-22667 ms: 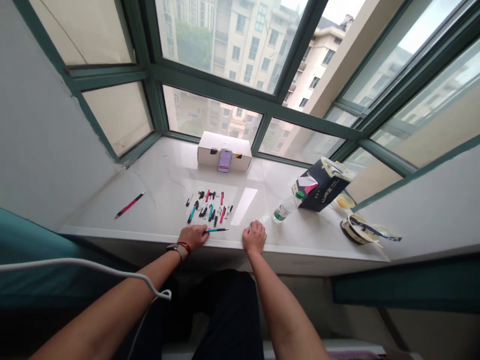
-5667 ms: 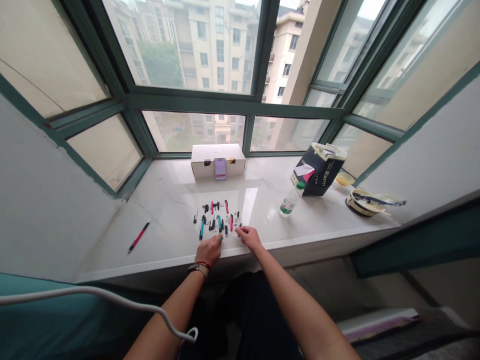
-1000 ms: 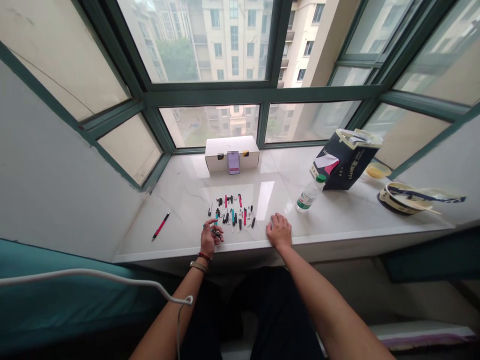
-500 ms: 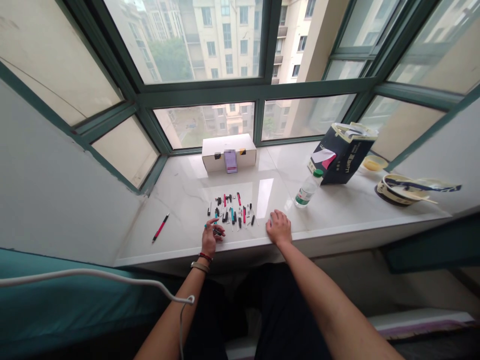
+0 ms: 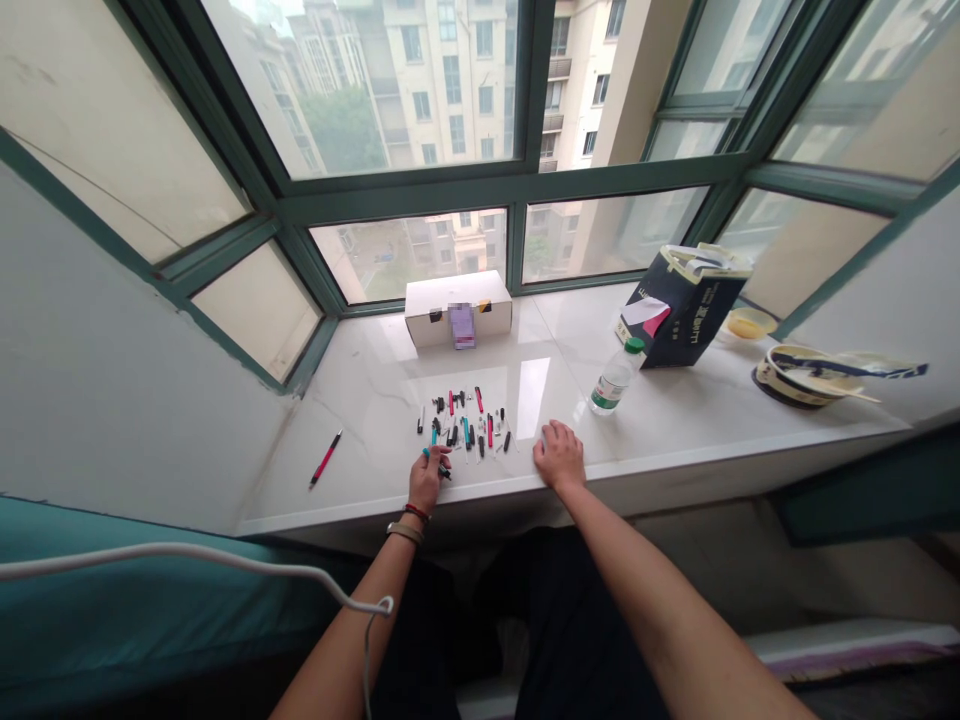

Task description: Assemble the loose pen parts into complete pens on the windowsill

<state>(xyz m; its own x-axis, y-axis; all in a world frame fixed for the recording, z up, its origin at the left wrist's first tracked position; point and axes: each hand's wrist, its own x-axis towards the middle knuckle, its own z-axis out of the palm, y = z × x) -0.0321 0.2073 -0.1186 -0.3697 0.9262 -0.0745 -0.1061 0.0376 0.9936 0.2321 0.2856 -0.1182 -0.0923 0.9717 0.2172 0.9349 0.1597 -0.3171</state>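
Note:
My left hand (image 5: 426, 476) is at the front of the white sill, its fingers closed around a teal and black pen piece (image 5: 442, 470). Just beyond it lie loose pen parts: a teal barrel (image 5: 466, 432), a red barrel (image 5: 490, 430), a red clip piece (image 5: 479, 399), black grips such as this one (image 5: 507, 441) and thin refills. To the right of these parts, my right hand (image 5: 559, 453) rests on the sill with curled fingers. A small greyish bit shows at its fingertips, too little to name. A red and black pen (image 5: 325, 459) lies whole at the left.
A white box (image 5: 459, 310) with a purple packet (image 5: 463, 327) against it stands by the window. At the right are a green-capped bottle (image 5: 615, 378), a dark paper bag (image 5: 683, 307), a takeaway bowl (image 5: 795, 380) and a white cable (image 5: 225, 560) at lower left.
My left hand has shifted slightly right and its fingers have drawn in around the teal and black piece. My right hand stays in place. The view has moved a little.

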